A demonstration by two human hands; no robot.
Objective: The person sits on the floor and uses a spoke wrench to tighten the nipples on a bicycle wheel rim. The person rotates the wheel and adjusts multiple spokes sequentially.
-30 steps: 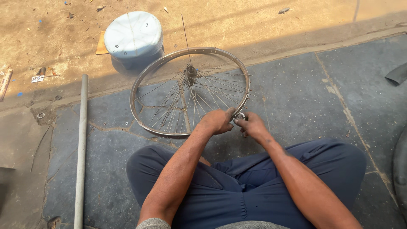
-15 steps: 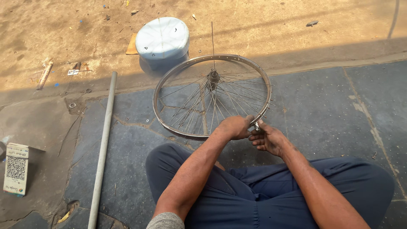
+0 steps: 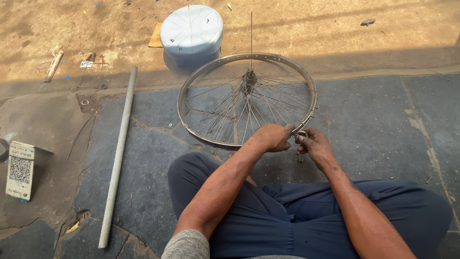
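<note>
A bare bicycle wheel [image 3: 247, 98], with no tyre on its metal rim, lies flat on the grey stone floor [image 3: 373, 110] just in front of the seated person's crossed legs. The left hand [image 3: 270, 137] closes its grip over the near edge of the rim, fingers curled around it. The right hand [image 3: 314, 144] sits just beside it, pinching a small metal tool [image 3: 302, 134] against the rim where a spoke meets it; what kind of tool it is cannot be made out for certain.

Most spokes run from the hub [image 3: 248, 76] to the rim, but several look loose and unevenly spread, and one thin spoke [image 3: 251, 33] stands up from the hub, unattached at its far end. Judging from that, the lacing or truing appears only partly done, with more of the rim left to work round.

Beyond the wheel stands an upturned pale blue bucket [image 3: 191, 31] on sandy ground. A long grey pipe [image 3: 118, 153] lies to the left, and a small printed card stand [image 3: 20, 170] further left.
</note>
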